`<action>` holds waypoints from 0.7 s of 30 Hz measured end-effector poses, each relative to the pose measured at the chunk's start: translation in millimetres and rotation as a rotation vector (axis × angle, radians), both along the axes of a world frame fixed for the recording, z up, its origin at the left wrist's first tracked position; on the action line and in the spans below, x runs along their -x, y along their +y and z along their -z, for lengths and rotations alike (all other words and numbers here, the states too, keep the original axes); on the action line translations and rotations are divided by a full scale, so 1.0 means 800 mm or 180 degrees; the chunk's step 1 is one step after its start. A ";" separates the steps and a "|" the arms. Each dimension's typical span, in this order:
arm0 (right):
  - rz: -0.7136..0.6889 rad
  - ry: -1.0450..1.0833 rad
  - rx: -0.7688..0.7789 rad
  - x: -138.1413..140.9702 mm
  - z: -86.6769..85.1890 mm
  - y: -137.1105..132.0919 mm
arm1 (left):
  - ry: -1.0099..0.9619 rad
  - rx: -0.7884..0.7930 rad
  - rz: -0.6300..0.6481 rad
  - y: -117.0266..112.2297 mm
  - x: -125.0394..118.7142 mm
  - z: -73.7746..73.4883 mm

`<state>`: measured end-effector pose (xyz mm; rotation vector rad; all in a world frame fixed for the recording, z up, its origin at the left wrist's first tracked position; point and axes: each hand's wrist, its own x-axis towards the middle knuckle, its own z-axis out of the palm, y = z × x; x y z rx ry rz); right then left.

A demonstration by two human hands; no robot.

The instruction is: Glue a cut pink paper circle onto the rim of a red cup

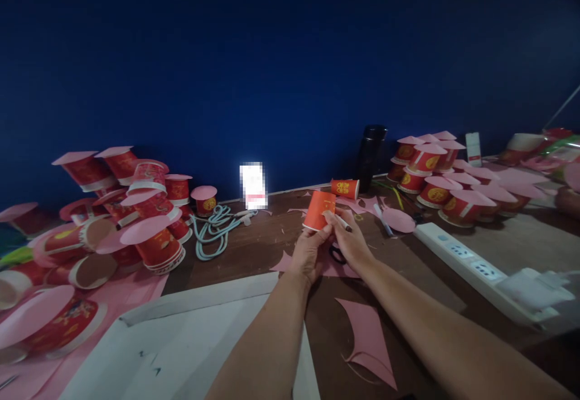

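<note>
My left hand (pixel 309 254) is closed round the lower rim of a red-orange paper cup (pixel 319 206), which tilts in front of me over the middle of the table. In my right hand (pixel 351 238) is a slim pen (pixel 346 226) with a dark end, and the fingers meet the cup's side. Just below that hand shows a black scissors handle (pixel 337 254), partly hidden. Beyond lies another red cup with gold print (pixel 345 188) on its side. Pink paper offcuts (pixel 368 327) are scattered about the hands.
Left, red cups topped with pink paper discs (pixel 145 229) are piled; more stand stacked at right (pixel 426 158). A white power strip (pixel 462 261), black bottle (pixel 372 152), coiled pale-blue cable (pixel 212 237), bright phone screen (pixel 252 183) and white box lid (pixel 194 333) lie around. A blue wall closes the back.
</note>
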<state>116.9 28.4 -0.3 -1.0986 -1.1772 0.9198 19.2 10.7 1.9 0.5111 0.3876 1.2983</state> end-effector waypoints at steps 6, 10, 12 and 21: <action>-0.0013 0.0129 0.0066 -0.003 0.002 0.004 | -0.0014 0.0374 -0.0273 0.005 0.004 0.002; -0.0175 0.0214 0.0188 -0.001 0.002 0.002 | -0.0126 0.0622 -0.0378 0.006 0.010 -0.002; -0.0180 0.0223 0.0148 -0.001 0.002 0.001 | -0.0142 0.0606 -0.0362 0.005 0.010 -0.002; -0.0068 -0.0095 -0.0105 -0.001 0.004 0.003 | -0.0044 0.0213 -0.0259 0.002 0.004 -0.005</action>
